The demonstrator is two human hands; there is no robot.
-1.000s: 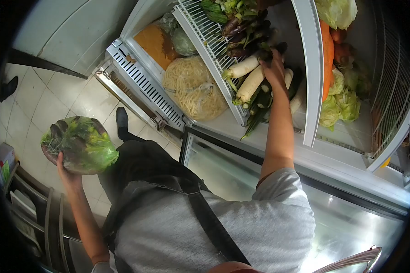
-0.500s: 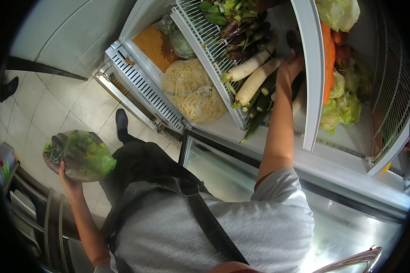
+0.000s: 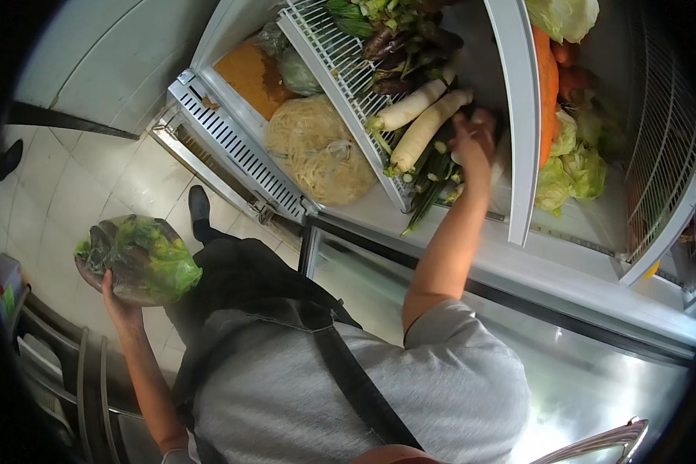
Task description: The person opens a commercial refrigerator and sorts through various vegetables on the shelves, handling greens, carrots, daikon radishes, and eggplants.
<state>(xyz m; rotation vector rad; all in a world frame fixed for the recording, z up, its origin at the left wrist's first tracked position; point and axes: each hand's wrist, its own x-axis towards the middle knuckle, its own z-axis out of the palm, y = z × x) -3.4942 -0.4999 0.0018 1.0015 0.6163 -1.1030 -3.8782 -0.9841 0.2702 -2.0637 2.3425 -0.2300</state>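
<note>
My left hand grips a clear plastic bag of vegetables from below, over the floor. Green leaves and dark, long pieces show through the plastic. My right hand is inside the open fridge, just right of two white radishes on a wire shelf. Its fingers are bent but blurred, so whether they hold anything cannot be made out. Long green vegetables lie close below it. Purple eggplants lie beyond the radishes.
A white divider stands right of my right hand, with lettuce and an orange vegetable past it. Left of the shelf are bagged noodles. The glass door hangs open below. A metal rack stands at lower left.
My right hand has drawn back toward me and slightly left, from deeper in the shelf to beside the radishes. My left hand still holds the bag. The view has shifted slightly.
</note>
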